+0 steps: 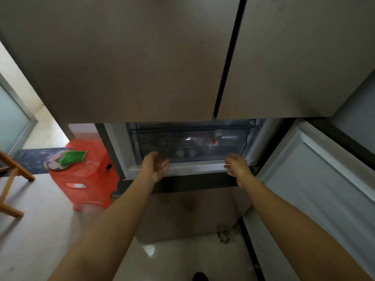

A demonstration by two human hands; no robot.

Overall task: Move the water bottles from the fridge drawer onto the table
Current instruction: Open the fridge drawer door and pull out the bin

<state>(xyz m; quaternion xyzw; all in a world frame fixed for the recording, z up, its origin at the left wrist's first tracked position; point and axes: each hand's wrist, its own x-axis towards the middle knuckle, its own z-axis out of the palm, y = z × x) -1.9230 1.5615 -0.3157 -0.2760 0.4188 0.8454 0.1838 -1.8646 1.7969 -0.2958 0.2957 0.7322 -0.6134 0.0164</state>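
Bottles in drawer. My left grip and right grip at its front, fingers loose, empty.

The clear fridge drawer holds water bottles lying on their sides, caps toward the front. On the pale floor beside the fridge stands a red stool.

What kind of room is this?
Most likely a home kitchen: a multi-door fridge with a clear drawer, a red plastic stool beside it, and a glossy tiled floor.
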